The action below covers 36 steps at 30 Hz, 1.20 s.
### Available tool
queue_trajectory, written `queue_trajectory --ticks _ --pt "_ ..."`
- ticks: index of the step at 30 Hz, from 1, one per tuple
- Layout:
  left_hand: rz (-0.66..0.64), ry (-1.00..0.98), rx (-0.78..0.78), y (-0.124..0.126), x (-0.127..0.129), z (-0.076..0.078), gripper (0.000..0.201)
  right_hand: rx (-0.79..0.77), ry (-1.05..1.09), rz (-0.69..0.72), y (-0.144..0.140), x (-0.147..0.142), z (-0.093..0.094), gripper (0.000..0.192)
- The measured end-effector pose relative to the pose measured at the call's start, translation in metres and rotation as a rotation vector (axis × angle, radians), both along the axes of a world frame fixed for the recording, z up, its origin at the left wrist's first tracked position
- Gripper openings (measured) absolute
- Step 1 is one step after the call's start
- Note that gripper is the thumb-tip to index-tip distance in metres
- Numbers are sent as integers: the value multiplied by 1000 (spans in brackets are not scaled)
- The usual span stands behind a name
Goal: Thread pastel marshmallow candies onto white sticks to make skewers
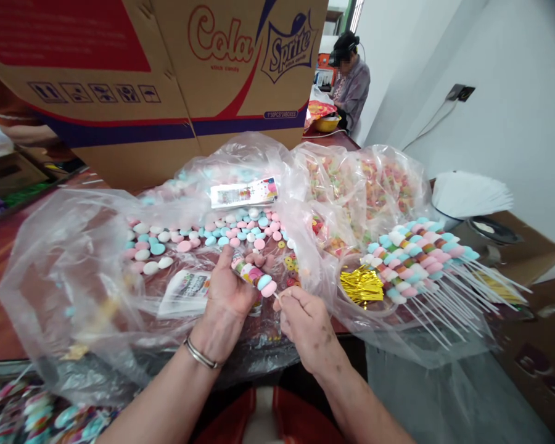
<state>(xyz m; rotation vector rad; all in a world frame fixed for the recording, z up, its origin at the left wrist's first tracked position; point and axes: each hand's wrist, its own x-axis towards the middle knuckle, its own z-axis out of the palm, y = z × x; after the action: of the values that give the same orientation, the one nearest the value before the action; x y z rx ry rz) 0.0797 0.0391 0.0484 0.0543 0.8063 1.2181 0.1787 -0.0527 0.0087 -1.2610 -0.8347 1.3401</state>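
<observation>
A candy skewer (267,287) with pink, blue and white pieces lies across the fingers of my left hand (231,288); a printed wrapper covers part of its upper end. My left fingers curl round that upper part. Below it, my right hand (308,324) pinches the white stick between thumb and fingers. Loose pink, blue and white candies (180,245) spread behind my hands on clear plastic, with several small ring-shaped gummies (290,264) to the right. Beneath my left wrist sits a printed white bag (185,293).
Stacked candy skewers (416,256) and gold twist ties (363,287) are on the right. A stack of printed wrappers (243,193) rests on plastic bags. Behind stands a large cardboard box (134,55). Another person (354,86) sits at the back. Wrapped candies (41,413) lie lower left.
</observation>
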Motion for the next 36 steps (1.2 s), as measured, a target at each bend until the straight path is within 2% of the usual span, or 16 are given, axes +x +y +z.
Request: queue_trajectory --ticks 2,4,7,9,11,14,18,20,23,28,32,36 --pt "-29 -26 29 -1 0 -1 42 39 -109 21 -1 1 0 23" --pt "-30 -39 92 -2 0 -1 44 139 -365 -7 -3 0 0 25" --pt "-14 -4 202 -7 3 -4 40 374 -847 -147 -5 -5 -2 28" --pt "-20 38 262 -15 8 -6 31 478 -1022 -206 -3 -10 -5 29" --pt "-47 62 307 -24 14 -9 24 477 -1014 -211 1 -14 -6 29" --pt "-70 74 345 -35 22 -12 24 395 -782 -192 8 -14 -7 25" --pt "-96 112 372 -33 18 -12 27 277 -506 -14 5 -5 -4 19" --pt "-76 134 374 -27 13 -11 26 232 -539 54 -1 -1 -2 19" --pt "-40 156 393 -23 11 -12 22 246 -703 27 -6 0 1 24" --pt "-167 226 386 -38 21 -15 23 413 -680 -81 3 -6 5 25" --pt "-157 445 489 -47 22 -13 22 438 -655 -107 7 -10 5 25" --pt "-215 645 568 -50 17 -12 20 454 -649 -147 5 -11 3 27"
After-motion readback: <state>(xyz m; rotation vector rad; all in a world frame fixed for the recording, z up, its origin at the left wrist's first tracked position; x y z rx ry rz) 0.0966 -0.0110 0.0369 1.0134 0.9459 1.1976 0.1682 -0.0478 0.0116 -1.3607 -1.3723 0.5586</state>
